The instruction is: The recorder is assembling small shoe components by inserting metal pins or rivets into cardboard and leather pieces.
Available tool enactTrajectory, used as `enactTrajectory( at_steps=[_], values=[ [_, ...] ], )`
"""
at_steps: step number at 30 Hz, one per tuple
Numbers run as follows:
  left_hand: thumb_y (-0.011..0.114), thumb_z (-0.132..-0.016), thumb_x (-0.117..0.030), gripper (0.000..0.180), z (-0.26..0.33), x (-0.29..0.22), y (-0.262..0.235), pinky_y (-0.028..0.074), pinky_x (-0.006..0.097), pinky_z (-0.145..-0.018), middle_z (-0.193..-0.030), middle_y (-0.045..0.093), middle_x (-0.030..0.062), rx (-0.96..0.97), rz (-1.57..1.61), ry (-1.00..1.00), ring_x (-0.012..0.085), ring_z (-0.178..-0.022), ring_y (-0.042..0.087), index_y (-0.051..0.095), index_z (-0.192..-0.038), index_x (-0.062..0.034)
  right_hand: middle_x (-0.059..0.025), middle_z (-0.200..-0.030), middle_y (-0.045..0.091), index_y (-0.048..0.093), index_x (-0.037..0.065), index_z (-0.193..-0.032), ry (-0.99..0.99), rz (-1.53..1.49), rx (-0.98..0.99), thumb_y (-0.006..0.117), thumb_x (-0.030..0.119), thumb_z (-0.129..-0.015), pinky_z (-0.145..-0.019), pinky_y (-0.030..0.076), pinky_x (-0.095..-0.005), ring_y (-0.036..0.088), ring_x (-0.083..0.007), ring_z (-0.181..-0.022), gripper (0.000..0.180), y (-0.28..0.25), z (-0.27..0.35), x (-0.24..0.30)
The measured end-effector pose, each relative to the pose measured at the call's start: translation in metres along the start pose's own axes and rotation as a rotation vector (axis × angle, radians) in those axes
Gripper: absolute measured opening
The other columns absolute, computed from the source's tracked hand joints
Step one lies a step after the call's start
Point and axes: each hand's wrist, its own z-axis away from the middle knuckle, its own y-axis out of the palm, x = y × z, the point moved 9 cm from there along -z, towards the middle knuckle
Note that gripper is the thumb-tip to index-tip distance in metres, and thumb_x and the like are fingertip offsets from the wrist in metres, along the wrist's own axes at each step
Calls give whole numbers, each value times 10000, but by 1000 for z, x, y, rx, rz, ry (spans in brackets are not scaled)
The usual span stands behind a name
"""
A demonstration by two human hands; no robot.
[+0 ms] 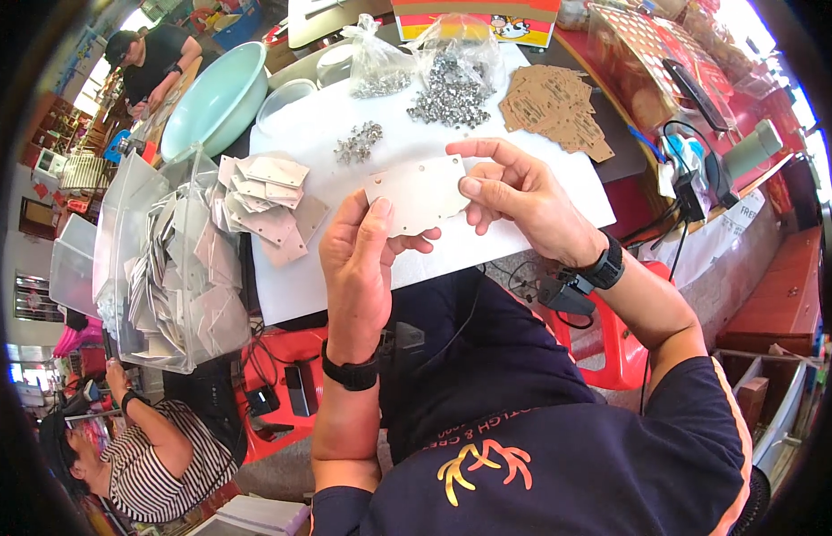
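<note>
Card: the pale card (418,195) is up in the air between the two hands, above the white sheet (291,290), tilted, with small holes near its edges.
Left hand: the left hand (358,250) grasps the card at its lower left, thumb on the near face, other fingers behind.
Right hand: the right hand (521,183) bends around the card's right edge, thumb tip at that edge, forefinger by the upper corner; I cannot tell whether it pinches or only steadies.
Done so far: the card's facing side looks bare, with no metal fitted in its holes; its back is hidden.
Left over: many cards seem to remain, a loose pile (266,201) on the sheet's left and more crammed into the clear bin (191,344) beside it. Whether any of these are finished, I cannot tell.
Metal bits: a small loose heap (359,143) lies beyond the card; farther back sit a bag (380,70) and an open bag (456,76) with bits spread before it.
Brown cards: a heap (554,107) at the far right of the sheet.
Surface: the sheet covers much of the table; a green basin (218,105) stands at far left, a red-yellow box (474,20) at the back.
Room: cluttered; red chair (286,344), wooden cabinet (773,295) at right, one co-worker (159,67) at upper left, another in stripes (166,456) at lower left.
</note>
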Motion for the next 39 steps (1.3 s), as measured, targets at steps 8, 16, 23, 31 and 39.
enactTrajectory(
  at_steps=[8,16,23,31,39],
  values=[
    [516,-992,-188,246,10,25,-22,506,271,-628,-951,680,97,-32,-109,-92,146,-721,635,591,-1123,7,10,-751,620,544,22,-1235,34,109,2,627,145,-960,-590,466,-204,569,-47,-651,313,0,7,-29],
    [535,-993,-196,213,18,45,-31,457,249,-606,-927,672,63,-68,-168,-171,113,-725,609,600,-1094,-20,23,-693,602,624,9,-1018,78,260,-68,657,169,-934,-562,429,-202,517,-28,-620,184,-9,9,-48],
    [605,-971,-171,190,14,51,-43,454,251,-610,-928,675,64,-131,-228,-140,128,-738,622,605,-1092,-24,43,-748,598,657,30,-987,42,366,-131,668,145,-931,-604,416,-199,537,-20,-689,129,-22,8,-46],
    [587,-982,-185,185,7,41,-53,474,236,-551,-904,699,104,-212,-132,-66,158,-699,646,599,-1061,-19,-84,-1023,644,665,24,-929,-613,502,-321,696,-19,-838,-649,511,-242,636,-94,-761,106,-29,32,23],
    [593,-982,-189,230,3,36,-43,513,251,-555,-941,688,114,-184,-65,-48,170,-706,670,573,-1105,5,-136,-1060,659,663,19,-948,-882,889,-104,745,-13,-767,-756,554,-328,668,-258,-914,201,4,45,30]
  ],
)
